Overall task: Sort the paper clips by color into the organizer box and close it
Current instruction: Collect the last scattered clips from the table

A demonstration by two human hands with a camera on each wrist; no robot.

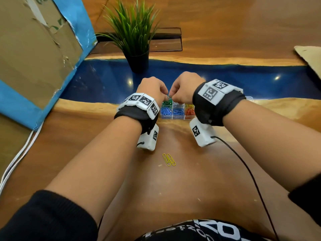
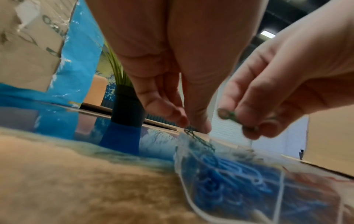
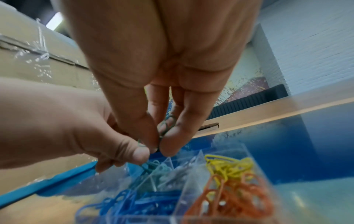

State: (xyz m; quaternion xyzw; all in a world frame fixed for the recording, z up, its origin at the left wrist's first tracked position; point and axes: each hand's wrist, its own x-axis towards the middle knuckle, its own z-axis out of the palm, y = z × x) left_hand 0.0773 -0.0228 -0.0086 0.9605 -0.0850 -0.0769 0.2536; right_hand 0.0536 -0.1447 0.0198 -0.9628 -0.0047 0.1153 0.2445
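Note:
A clear organizer box (image 1: 174, 118) sits on the table and holds green, blue, yellow and orange clips in separate compartments. Both hands hover just above its back left corner. My left hand (image 1: 164, 95) pinches a short chain of linked green clips (image 2: 200, 141) that hangs down into the box (image 2: 184, 186). My right hand (image 1: 172, 97) pinches another green clip (image 3: 166, 125) between thumb and finger, close beside the left fingertips (image 3: 140, 153). Two yellow clips (image 1: 168, 160) lie loose on the wood nearer to me.
A potted plant (image 1: 137, 58) stands behind the box on the blue resin strip. A big cardboard box with a blue edge (image 1: 34, 54) fills the left side. White cables (image 1: 15, 164) run at the left, a black cable (image 1: 246, 171) at the right.

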